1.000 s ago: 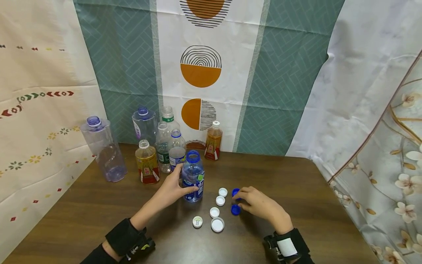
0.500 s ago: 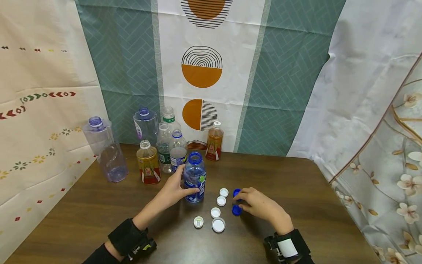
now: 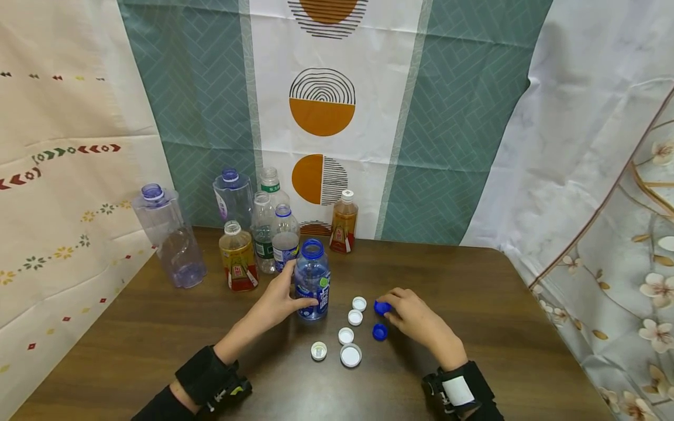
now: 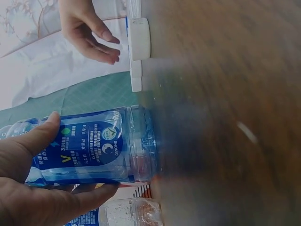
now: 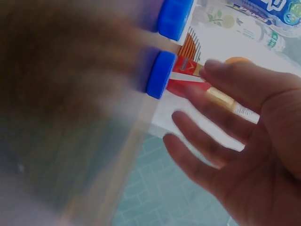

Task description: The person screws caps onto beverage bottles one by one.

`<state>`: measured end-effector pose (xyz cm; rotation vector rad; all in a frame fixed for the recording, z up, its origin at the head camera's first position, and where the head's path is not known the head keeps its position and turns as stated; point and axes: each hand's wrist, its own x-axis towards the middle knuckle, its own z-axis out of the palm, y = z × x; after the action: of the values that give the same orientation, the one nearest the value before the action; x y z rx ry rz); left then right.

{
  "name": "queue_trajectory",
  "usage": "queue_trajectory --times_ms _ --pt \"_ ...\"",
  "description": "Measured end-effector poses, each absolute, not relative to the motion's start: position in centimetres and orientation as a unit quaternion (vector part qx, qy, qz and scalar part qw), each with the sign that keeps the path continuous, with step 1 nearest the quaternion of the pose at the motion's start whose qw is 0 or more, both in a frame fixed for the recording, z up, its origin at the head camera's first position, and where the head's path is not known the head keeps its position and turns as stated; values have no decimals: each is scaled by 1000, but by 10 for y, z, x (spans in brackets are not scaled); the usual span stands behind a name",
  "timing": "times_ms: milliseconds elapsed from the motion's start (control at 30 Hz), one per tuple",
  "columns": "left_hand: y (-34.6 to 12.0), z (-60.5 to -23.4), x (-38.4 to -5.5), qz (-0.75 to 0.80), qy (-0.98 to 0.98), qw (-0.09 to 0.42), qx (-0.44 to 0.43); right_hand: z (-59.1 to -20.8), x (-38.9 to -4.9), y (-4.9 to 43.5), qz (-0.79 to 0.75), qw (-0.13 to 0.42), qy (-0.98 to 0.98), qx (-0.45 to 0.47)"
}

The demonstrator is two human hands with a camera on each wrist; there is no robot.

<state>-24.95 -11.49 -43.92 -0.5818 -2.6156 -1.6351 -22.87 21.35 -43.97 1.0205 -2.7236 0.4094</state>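
My left hand (image 3: 274, 301) grips a blue plastic bottle (image 3: 313, 275) around its labelled body. The bottle stands upright and its mouth is uncapped. Thumb and fingers lie on opposite sides of the label in the left wrist view. Just right of one blue cap (image 3: 382, 307) hovers my right hand (image 3: 418, 318), its fingers spread and loosely bent. Nothing shows between them in the right wrist view, where the nearer cap (image 5: 161, 75) sits beyond the fingertips. A second blue cap (image 3: 380, 331) lies closer to me on the table.
Several white caps (image 3: 355, 317) lie between the hands, including a larger one (image 3: 350, 355). Uncapped bottles cluster behind the left hand, among them an amber-labelled one (image 3: 239, 263). A tall clear bottle (image 3: 176, 245) stands far left. One white-capped bottle (image 3: 344, 225) stands at the back edge.
My right hand's fingers have lifted and shifted slightly, so more of the farther blue cap shows. My left hand keeps its grip on the bottle. The head view has shifted slightly.
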Motion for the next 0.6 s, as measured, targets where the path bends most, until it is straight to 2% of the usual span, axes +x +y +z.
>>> queue_trajectory --times_ms 233,600 --pt "-115 -438 -250 -517 -835 -4 -188 -445 -230 206 152 107 -949 254" --pt "-117 -436 -250 -509 -839 -1 -192 -443 -242 183 164 30 -966 199"
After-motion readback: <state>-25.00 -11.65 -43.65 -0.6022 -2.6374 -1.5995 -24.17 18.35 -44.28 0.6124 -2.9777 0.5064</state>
